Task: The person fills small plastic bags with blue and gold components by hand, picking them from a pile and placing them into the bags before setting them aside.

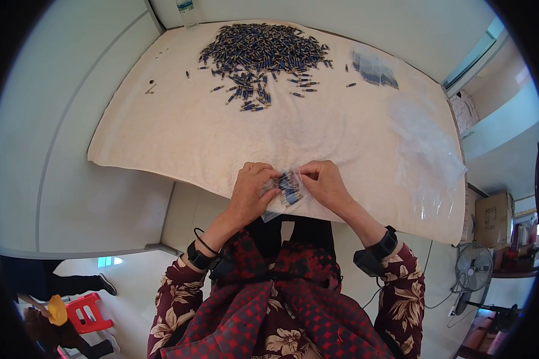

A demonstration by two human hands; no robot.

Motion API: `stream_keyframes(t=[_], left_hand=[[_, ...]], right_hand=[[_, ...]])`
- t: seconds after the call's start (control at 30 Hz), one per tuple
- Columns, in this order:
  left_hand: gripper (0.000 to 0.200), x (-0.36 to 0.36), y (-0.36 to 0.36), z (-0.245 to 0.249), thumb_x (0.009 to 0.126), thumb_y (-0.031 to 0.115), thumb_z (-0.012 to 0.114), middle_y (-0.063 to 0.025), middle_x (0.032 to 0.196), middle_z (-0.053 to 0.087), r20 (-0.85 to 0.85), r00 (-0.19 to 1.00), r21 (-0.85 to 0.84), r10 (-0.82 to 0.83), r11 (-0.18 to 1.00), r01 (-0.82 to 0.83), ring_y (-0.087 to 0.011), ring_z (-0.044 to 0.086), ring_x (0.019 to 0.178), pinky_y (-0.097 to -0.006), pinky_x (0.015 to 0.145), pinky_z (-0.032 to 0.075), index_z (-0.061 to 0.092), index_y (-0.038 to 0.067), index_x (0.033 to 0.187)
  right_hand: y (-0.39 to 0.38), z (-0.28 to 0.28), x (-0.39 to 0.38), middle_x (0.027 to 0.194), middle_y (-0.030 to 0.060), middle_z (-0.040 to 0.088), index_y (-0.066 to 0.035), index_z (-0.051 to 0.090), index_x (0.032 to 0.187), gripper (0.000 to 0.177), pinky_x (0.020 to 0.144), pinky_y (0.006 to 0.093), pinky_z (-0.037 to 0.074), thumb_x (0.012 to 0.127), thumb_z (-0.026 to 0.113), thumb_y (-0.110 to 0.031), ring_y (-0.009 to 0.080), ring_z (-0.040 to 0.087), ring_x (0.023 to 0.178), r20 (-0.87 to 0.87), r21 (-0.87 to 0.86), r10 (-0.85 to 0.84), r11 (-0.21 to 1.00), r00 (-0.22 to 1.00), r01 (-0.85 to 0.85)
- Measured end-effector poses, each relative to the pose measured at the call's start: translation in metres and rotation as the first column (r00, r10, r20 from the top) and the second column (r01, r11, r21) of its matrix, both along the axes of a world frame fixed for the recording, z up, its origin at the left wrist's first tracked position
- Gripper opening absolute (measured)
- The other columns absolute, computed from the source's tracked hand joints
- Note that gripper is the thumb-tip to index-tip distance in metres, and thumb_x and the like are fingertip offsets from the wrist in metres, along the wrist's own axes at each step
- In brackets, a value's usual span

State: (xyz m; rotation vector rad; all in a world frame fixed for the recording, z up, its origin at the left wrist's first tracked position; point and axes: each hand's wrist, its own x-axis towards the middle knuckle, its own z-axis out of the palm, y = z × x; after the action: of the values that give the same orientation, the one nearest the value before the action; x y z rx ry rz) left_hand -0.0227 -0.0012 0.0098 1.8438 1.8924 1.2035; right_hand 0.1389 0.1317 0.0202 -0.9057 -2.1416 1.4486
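Observation:
A small clear plastic bag [290,194] with several dark blue cylindrical pieces inside is held between my hands at the table's near edge. My left hand [253,188] is closed on the bag's left side, thumb and fingers around it. With thumb and forefinger, my right hand [323,182] pinches the bag's upper right edge. Farther back lies a big heap of similar small blue cylinders with brass-coloured ends [260,54]; some have strayed toward the front.
Filled clear bags [374,69] lie in a row at the back right. Empty plastic bags [425,155] are piled on the cloth-covered table's [161,137] right side. A bottle [187,13] stands at the back. A fan [474,266], a red stool [88,312] and other people are around.

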Motion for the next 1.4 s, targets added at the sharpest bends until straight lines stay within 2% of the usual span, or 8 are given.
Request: stream_keyframes(t=[0.13,0.23,0.4,0.63,1.0,1.2,1.3,1.4], left_hand=[[0.035,0.0,0.0,0.002,0.069,0.005,0.073,-0.0109,0.105,0.059,0.015,1.0,-0.004,-0.008,1.0,0.008,-0.0306,0.05,0.101,-0.0388,0.088,0.04,0.064,0.007,0.103],[0.036,-0.001,0.001,0.005,0.07,0.007,0.073,-0.0111,0.103,0.059,-0.003,1.0,0.017,-0.012,1.0,0.012,-0.0304,0.051,0.101,-0.0385,0.086,0.041,0.064,0.007,0.105],[0.032,-0.003,0.019,0.014,0.072,0.013,0.074,-0.0101,0.091,0.061,-0.026,0.999,-0.086,0.03,0.996,-0.032,-0.0269,0.056,0.087,-0.0354,0.078,0.045,0.062,0.006,0.101],[0.026,-0.004,0.048,0.016,0.072,0.019,0.074,-0.0104,0.076,0.063,-0.079,0.997,-0.279,-0.01,0.96,-0.012,-0.0287,0.06,0.078,-0.0385,0.068,0.046,0.059,0.005,0.087],[0.013,-0.03,0.054,0.012,0.08,0.011,0.067,-0.0064,0.071,0.064,0.466,0.884,-0.363,-0.041,0.902,0.233,-0.0119,0.059,0.063,-0.0266,0.058,0.047,0.06,0.0,0.079],[0.012,-0.026,0.055,0.017,0.079,0.009,0.068,-0.0052,0.072,0.065,0.556,0.831,-0.316,-0.037,0.915,0.252,-0.0075,0.059,0.065,-0.0235,0.058,0.046,0.061,-0.002,0.079],[0.013,-0.026,0.054,0.006,0.079,0.008,0.069,-0.0058,0.072,0.065,0.538,0.842,-0.338,-0.039,0.905,0.258,-0.0078,0.059,0.066,-0.0234,0.059,0.047,0.062,-0.003,0.08],[0.011,-0.029,0.053,-0.001,0.08,0.007,0.069,-0.0039,0.071,0.065,0.55,0.834,-0.315,-0.052,0.911,0.264,-0.0075,0.059,0.066,-0.0223,0.06,0.046,0.062,-0.001,0.079]], right_hand=[[0.004,0.003,0.001,0.081,0.0142,0.07,0.005,0.069,0.088,0.015,0.066,0.0274,0.052,0.081,0.064,-0.007,0.0163,0.066,0.071,0.095,0.167,0.117,0.977,0.989,-0.131],[0.009,-0.005,0.003,0.08,0.0142,0.068,0.003,0.069,0.091,0.017,0.063,0.0286,0.05,0.081,0.064,-0.009,0.0183,0.065,0.07,-0.129,0.02,0.034,0.999,0.991,-0.031],[0.0,0.017,0.021,0.083,0.0076,0.067,0.003,0.069,0.091,0.015,0.061,0.023,0.045,0.083,0.065,-0.009,0.0089,0.058,0.067,-0.025,0.033,-0.092,0.995,0.995,0.093],[-0.016,0.02,0.034,0.076,0.0119,0.064,-0.001,0.066,0.079,0.015,0.065,0.0335,0.049,0.078,0.068,-0.016,0.0235,0.063,0.069,0.176,0.354,-0.073,0.935,0.982,0.006],[-0.008,0.016,0.019,0.075,0.0116,0.063,0.001,0.059,0.087,0.01,0.062,0.0305,0.049,0.082,0.064,-0.007,0.0207,0.062,0.067,-0.009,0.231,-0.019,0.973,1.0,0.02],[-0.006,0.016,0.014,0.075,0.0113,0.063,0.002,0.057,0.091,0.008,0.059,0.0284,0.05,0.086,0.06,-0.003,0.0178,0.063,0.066,-0.076,0.344,-0.01,0.938,0.997,0.036],[-0.01,0.019,0.012,0.075,0.0151,0.063,0.0,0.054,0.088,0.008,0.06,0.0353,0.049,0.083,0.06,-0.002,0.029,0.063,0.068,-0.135,0.397,-0.017,0.915,0.991,0.069],[-0.009,0.016,0.014,0.076,0.0125,0.064,0.001,0.056,0.091,0.009,0.057,0.0293,0.049,0.084,0.06,-0.002,0.0211,0.063,0.067,-0.142,0.391,-0.024,0.917,0.99,0.079]])
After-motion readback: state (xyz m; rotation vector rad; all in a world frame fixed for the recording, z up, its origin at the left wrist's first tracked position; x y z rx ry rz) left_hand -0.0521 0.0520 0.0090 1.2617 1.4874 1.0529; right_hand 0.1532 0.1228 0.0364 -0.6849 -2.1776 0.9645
